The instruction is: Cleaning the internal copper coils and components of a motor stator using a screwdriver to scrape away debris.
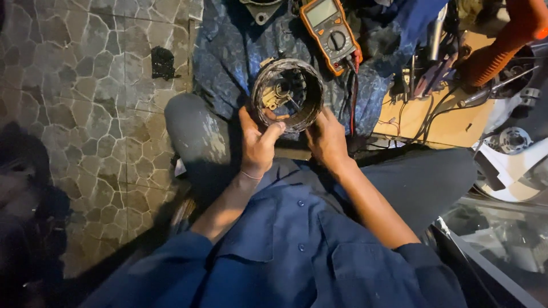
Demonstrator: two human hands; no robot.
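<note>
Floor: we sit on stone-patterned paving (pixel 85 102), grey and irregular, filling the left half of the view.
Cloth: a mottled blue cloth (pixel 228 51) is spread ahead of our knees, under the work.
Board: a tan board (pixel 456 122) lies to the right, littered with dark wires and hand tools; detail is too cluttered to sort.
Orange part: an orange ribbed piece (pixel 491 57) sits at the upper right above the board; we cannot tell what it belongs to.
White housing: a white round casing (pixel 514 165) shows at the right edge, partly cut off.
Meter: an orange multimeter (pixel 330 31) lies on the cloth just beyond the ring, its leads trailing down beside our right hand.
Workpiece: a round metal ring wound with wire (pixel 288 94), a motor stator by its look, is held upright over the cloth between our knees, open face toward us, with a small terminal piece inside.
Left hand: our left hand (pixel 257 142) grips the ring's lower left rim, thumb laid on the front edge, fingers closed behind.
Right hand: our right hand (pixel 326 140) clasps the lower right rim, fingers wrapped out of sight behind it.
Black scrap: a small dark patch (pixel 162 63) lies on the paving, well apart from the hands.
</note>
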